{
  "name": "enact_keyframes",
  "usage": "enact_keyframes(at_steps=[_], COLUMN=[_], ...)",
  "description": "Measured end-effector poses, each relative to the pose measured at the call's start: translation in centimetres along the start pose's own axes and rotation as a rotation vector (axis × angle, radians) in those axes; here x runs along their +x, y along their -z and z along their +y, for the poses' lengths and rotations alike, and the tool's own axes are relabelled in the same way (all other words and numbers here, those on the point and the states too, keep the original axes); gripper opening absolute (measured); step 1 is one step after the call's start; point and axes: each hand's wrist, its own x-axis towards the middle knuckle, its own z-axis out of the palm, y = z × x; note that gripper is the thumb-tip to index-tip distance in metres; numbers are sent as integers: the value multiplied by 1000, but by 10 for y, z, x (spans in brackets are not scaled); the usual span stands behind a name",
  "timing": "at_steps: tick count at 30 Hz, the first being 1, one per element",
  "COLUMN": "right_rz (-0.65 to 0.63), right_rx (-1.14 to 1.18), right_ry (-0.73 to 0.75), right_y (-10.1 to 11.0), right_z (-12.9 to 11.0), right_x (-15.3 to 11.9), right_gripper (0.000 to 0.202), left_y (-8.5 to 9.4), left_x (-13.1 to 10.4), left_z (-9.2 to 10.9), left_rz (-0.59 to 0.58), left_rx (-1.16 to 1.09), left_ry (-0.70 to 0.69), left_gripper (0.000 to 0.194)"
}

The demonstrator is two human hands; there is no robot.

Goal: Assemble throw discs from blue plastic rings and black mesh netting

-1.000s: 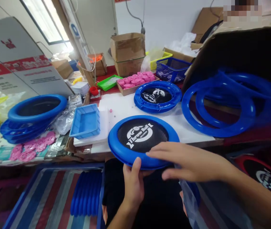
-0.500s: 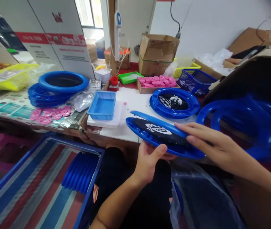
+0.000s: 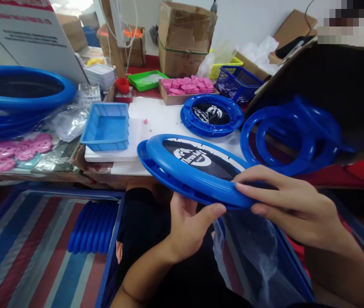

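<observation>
A blue plastic ring (image 3: 185,180) with black printed mesh (image 3: 215,169) across it lies tilted over a second blue ring (image 3: 156,174). A gap shows between the two along their left side. My left hand (image 3: 186,226) holds the lower ring from beneath, thumb toward its near edge. On the right, my right hand (image 3: 292,203) grips the rims with thumb and fingers. Behind them, another blue ring with printed mesh (image 3: 212,114) rests on the white work surface (image 3: 137,137). Loose blue rings (image 3: 249,141) sit by the dark carton opening at right.
A light-blue tray (image 3: 105,126) stands left of the hands. Pink pieces fill a shallow box (image 3: 175,99) at the back, near a blue basket (image 3: 238,81). Blue rings stand in a row (image 3: 94,226) inside a striped-lined bin (image 3: 37,256) below. Clear plastic (image 3: 259,256) hangs at lower right.
My right hand has brought the upper ring down over the lower one, and its printed face now shows. The camera view has shifted right and down.
</observation>
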Motion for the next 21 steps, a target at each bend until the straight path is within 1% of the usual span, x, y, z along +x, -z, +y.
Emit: enact_keyframes(at_steps=[4, 6, 12, 15, 19, 21], right_rz=[25, 28, 7, 2, 7, -1], right_rx=[51, 65, 72, 68, 39, 27], right_ry=[-21, -28, 5, 20, 48, 61], right_y=[-2, -1, 0, 0, -1, -1], right_z=[-4, -4, 4, 6, 6, 4], right_x=[-2, -3, -9, -12, -15, -18], right_gripper=[55, 55, 60, 59, 55, 56], left_y=[-2, -4, -10, -11, -12, -13], left_x=[-6, -7, -11, -13, -14, -14], left_z=[-2, -3, -1, -1, 1, 3], left_rz=[-52, -60, -13, -7, -10, -15], left_rx=[20, 21, -17, -55, -74, -85], left_ry=[27, 26, 97, 118, 148, 163], left_gripper=[52, 52, 42, 45, 39, 40])
